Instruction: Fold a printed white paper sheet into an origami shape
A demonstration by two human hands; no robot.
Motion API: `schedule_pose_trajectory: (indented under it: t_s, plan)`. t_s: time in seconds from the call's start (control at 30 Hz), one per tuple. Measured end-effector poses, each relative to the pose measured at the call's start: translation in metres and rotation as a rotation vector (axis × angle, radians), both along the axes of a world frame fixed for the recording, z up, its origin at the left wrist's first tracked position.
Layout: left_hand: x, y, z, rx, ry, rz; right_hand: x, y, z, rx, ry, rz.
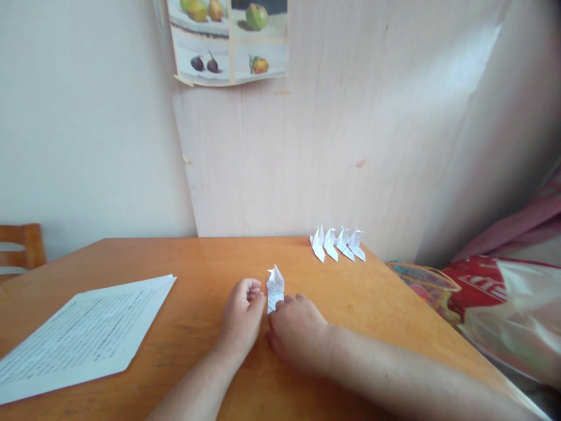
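A folded paper crane of white printed paper stands on the table in front of me. My right hand covers its near end, with the fingers bent and pressed on the paper. Just left of the crane is my left hand, its fingers curled in toward the thumb; nothing shows in it. A small gap seems to lie between this hand and the crane. The underside of the right hand, and the part of the crane beneath it, are hidden.
Several finished paper cranes stand in a row at the table's far right. Printed sheets lie at the left of the wooden table. Beyond the right edge are bags; a chair stands far left.
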State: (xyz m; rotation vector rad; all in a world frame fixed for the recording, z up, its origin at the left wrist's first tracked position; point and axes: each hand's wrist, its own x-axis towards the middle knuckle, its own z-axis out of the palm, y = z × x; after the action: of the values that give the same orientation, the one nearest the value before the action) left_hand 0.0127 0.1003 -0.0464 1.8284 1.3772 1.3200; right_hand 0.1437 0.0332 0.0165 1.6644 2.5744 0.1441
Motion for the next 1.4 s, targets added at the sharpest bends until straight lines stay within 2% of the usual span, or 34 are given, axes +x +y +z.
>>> schedule_pose_trajectory:
  t_s: [0.17,0.33,0.4,0.53,0.63,0.73,0.9,1.13,1.4]
  plan:
    - [-0.001,0.004,0.001,-0.037,-0.052,0.014,-0.005,-0.011,0.004,-0.048,-0.009,0.087]
    - [0.000,0.004,-0.002,-0.037,-0.120,-0.028,0.002,-0.010,0.006,-0.012,0.122,0.060]
    - [0.000,0.005,-0.002,-0.036,-0.158,-0.024,0.006,-0.006,0.007,0.041,0.233,0.028]
    - [-0.001,0.006,0.000,-0.014,-0.189,0.005,0.021,0.013,0.002,0.283,0.603,-0.038]
    - [-0.001,0.007,0.002,0.009,-0.185,0.017,0.037,0.035,-0.011,0.384,0.903,-0.125]
    - [-0.002,0.007,0.004,0.046,-0.170,0.028,0.050,0.053,-0.027,0.403,1.038,-0.083]
    - [-0.003,0.005,0.003,0.199,-0.093,0.029,0.055,0.063,-0.044,0.217,1.085,-0.049]
    - [-0.004,-0.005,0.010,0.431,0.095,-0.042,0.048,0.059,-0.047,0.191,1.049,0.012]
    - [-0.003,-0.009,0.016,0.437,0.160,-0.010,0.048,0.061,-0.051,0.211,1.023,0.059]
